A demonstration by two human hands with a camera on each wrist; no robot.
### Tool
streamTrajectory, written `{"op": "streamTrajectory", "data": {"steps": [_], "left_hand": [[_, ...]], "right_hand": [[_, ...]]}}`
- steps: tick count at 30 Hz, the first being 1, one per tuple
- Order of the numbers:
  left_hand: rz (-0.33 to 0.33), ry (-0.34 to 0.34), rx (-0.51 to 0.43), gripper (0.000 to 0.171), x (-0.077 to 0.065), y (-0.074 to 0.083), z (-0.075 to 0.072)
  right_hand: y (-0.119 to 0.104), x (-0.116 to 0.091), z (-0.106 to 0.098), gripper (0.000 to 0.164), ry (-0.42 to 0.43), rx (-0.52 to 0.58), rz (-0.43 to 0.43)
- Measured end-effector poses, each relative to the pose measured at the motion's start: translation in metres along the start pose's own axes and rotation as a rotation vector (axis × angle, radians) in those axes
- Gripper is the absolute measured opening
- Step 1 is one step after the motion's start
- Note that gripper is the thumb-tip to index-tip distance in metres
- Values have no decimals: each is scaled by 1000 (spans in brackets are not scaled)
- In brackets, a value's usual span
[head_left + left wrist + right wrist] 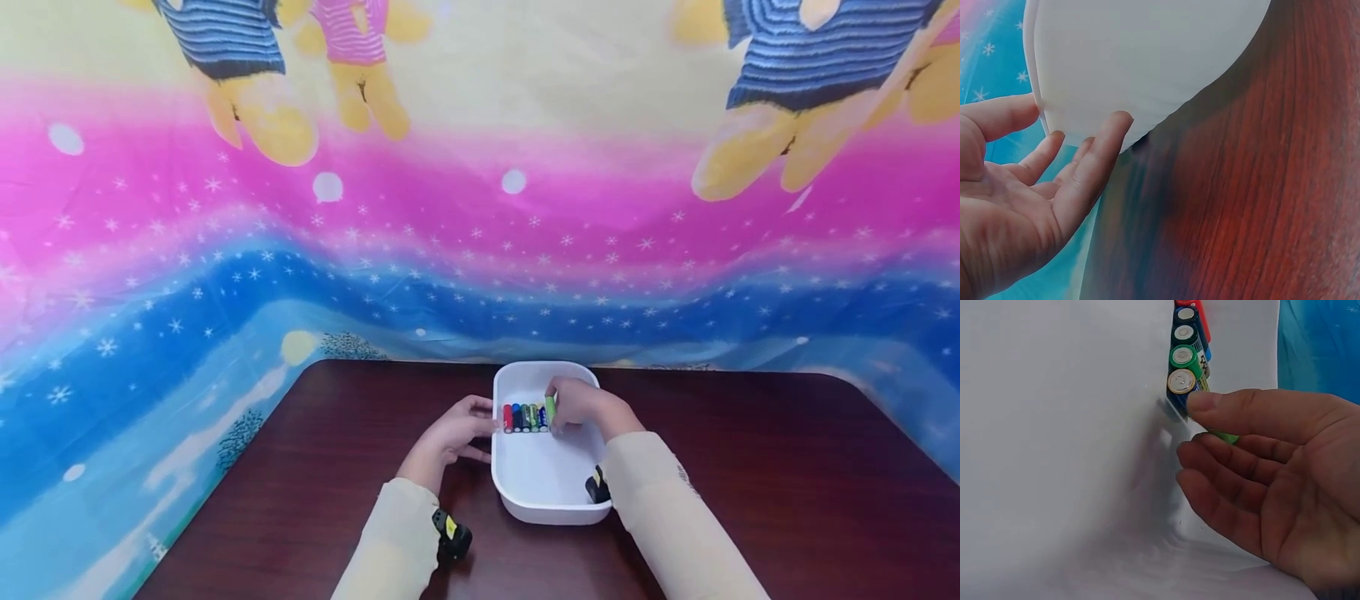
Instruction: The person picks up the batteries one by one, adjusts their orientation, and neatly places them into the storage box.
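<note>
A white rectangular tray (540,475) with rounded corners stands on the table. Inside it, several batteries (525,418) lie side by side in a row, with a red battery (507,419) at the left end. My right hand (581,404) pinches a light green battery (551,408) at the right end of the row; in the right wrist view most of this green battery (1225,435) is hidden by the thumb and fingers. Beside the tray's left wall is my left hand (459,429). Its relaxed, spread fingers (1100,150) touch the outside of the tray in the left wrist view.
The dark brown wooden table (315,483) has a rounded far edge. Behind it hangs a colourful cloth (450,242) printed with bears and snowflakes. A black wrist camera (452,536) sits by the left sleeve, and another black camera (597,486) overlaps the tray's near right corner.
</note>
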State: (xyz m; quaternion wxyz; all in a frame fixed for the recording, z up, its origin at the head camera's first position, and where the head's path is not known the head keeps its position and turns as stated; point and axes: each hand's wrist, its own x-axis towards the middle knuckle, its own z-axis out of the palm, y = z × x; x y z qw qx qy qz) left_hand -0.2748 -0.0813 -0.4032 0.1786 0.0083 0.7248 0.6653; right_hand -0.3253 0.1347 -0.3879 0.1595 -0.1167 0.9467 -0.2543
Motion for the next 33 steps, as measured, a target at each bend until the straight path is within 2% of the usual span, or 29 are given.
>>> {"op": "streamTrajectory", "data": {"steps": [7, 21, 30, 33], "left_hand": [[7, -4, 6, 42, -1, 2, -2], [17, -6, 2, 39, 5, 0, -4], [6, 0, 26, 40, 0, -2, -4], [9, 1, 21, 40, -2, -1, -4]], "right_hand": [[-2, 0, 3, 52, 10, -72, 5], [-5, 3, 4, 56, 16, -3, 38], [-4, 1, 7, 61, 4, 14, 55], [-6, -2, 8, 65, 8, -11, 53]]}}
